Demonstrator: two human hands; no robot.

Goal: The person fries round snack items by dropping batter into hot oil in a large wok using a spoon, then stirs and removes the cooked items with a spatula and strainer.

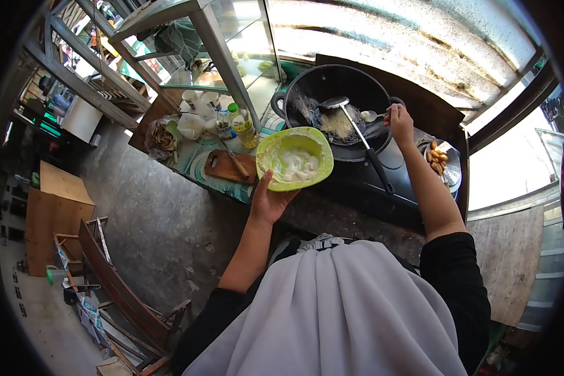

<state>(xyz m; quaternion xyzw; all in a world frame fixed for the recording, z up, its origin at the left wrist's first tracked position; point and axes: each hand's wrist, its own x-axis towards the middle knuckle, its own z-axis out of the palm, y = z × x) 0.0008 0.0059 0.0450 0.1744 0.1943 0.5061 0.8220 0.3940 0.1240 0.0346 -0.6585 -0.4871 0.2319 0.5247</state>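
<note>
A green bowl [294,160] with white batter inside rests in my left hand [271,199], whose fingers grip its near rim. My right hand [399,122] is closed on the handle of a spoon [371,116] that carries some white batter over the right side of the black wok [332,81]. Pale, frothy food [337,125] lies in the oil in the wok. Across the wok leans a metal skimmer [355,125], its black handle extending over the near rim onto the stove.
Fried pieces [437,158] lie on a plate at the right. Left of the bowl are a cutting board [222,166] with a knife [234,158], an oil bottle [244,128], cups and plastic bags. A glass case [250,75] stands behind; a wooden bench [116,282] stands lower left.
</note>
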